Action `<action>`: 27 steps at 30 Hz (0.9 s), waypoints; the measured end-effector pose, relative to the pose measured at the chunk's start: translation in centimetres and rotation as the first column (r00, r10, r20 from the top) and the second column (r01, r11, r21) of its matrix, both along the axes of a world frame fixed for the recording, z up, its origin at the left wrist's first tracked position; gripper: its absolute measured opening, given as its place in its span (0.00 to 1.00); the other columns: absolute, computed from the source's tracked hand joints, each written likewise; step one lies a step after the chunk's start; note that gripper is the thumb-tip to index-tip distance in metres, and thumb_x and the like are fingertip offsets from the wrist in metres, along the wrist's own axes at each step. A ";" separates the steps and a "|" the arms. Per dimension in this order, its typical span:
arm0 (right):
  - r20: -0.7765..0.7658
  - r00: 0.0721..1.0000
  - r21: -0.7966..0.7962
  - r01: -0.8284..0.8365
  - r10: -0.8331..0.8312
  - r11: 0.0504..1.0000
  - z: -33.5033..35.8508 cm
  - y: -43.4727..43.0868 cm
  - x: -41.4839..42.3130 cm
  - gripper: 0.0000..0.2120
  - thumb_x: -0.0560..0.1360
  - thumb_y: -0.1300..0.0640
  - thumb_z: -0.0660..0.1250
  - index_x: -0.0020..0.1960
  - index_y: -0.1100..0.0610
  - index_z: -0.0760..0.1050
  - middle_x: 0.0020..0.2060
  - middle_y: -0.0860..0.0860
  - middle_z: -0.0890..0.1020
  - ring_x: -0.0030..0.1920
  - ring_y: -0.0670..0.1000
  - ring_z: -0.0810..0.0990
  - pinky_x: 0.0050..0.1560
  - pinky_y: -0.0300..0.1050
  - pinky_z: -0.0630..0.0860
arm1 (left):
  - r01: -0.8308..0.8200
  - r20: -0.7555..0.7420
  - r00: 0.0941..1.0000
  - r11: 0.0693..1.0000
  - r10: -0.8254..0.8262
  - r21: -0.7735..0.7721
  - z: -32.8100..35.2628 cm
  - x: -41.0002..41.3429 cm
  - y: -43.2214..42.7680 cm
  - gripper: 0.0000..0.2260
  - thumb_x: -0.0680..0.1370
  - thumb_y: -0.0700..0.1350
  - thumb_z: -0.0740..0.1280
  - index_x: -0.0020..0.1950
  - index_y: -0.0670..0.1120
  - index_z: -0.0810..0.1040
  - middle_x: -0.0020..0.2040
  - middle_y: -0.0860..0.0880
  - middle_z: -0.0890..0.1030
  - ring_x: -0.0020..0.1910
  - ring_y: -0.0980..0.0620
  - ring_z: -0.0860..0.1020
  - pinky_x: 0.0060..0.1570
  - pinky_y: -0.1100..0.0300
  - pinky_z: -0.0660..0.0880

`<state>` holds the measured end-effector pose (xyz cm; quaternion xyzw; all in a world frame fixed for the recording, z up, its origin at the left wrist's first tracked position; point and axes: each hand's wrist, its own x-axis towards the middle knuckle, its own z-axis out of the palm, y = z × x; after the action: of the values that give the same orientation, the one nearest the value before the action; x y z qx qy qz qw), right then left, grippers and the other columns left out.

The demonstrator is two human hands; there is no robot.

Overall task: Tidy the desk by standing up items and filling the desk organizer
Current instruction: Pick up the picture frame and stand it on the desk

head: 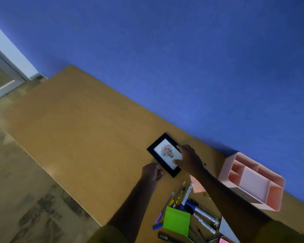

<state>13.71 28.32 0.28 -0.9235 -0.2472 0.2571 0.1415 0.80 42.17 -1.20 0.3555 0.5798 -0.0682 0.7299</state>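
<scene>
A small black picture frame [161,153] with a flower picture lies flat on the wooden desk [81,130]. My right hand [188,157] reaches over its right side, fingers on the far edge and thumb on the glass. My left hand [152,172] sits curled at the frame's near corner; whether it touches the frame is unclear. A pink desk organizer [253,181] with several open compartments stands to the right near the wall. Several pens and markers [188,199] lie loose below the frame.
A green sticky-note pad [176,220] lies on the pens. A pink note [197,187] lies under my right forearm. White paper [227,228] sits at the bottom right. A blue wall [182,58] backs the desk. The desk's left edge drops to the floor [16,199].
</scene>
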 end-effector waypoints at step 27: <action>-0.168 0.966 0.135 0.222 -0.198 0.966 -0.6 0.6 3.5 0.36 0.67 0.63 0.80 0.74 0.57 0.76 0.67 0.54 0.80 0.65 0.56 0.80 0.61 0.56 0.82 | -0.050 -0.025 0.998 0.999 0.050 -0.002 -0.6 2.1 0.0 0.05 0.79 0.35 0.75 0.47 0.36 0.81 0.44 0.40 0.82 0.45 0.46 0.82 0.63 0.46 0.81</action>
<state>17.20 28.94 -0.32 -0.9086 -0.1551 0.2909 0.2566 2.93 42.13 -1.81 0.3391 0.5975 -0.0548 0.7246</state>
